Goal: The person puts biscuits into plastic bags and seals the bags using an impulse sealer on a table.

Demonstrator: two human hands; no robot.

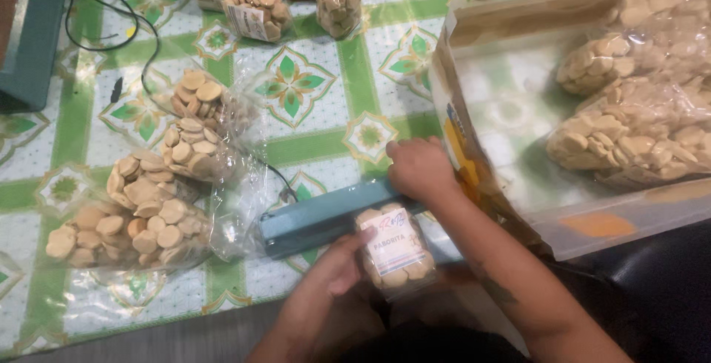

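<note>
Clear bag of round pale biscuits (396,252) with a white label, gripped by left hand (333,289), right hand (421,169) just beyond, closed, pressing down teal heat sealer (318,218)

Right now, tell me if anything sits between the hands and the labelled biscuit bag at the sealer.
Nothing visible does. The left hand already touches the labelled biscuit bag, whose top lies under the blue sealer bar; the right hand presses that bar.
</note>
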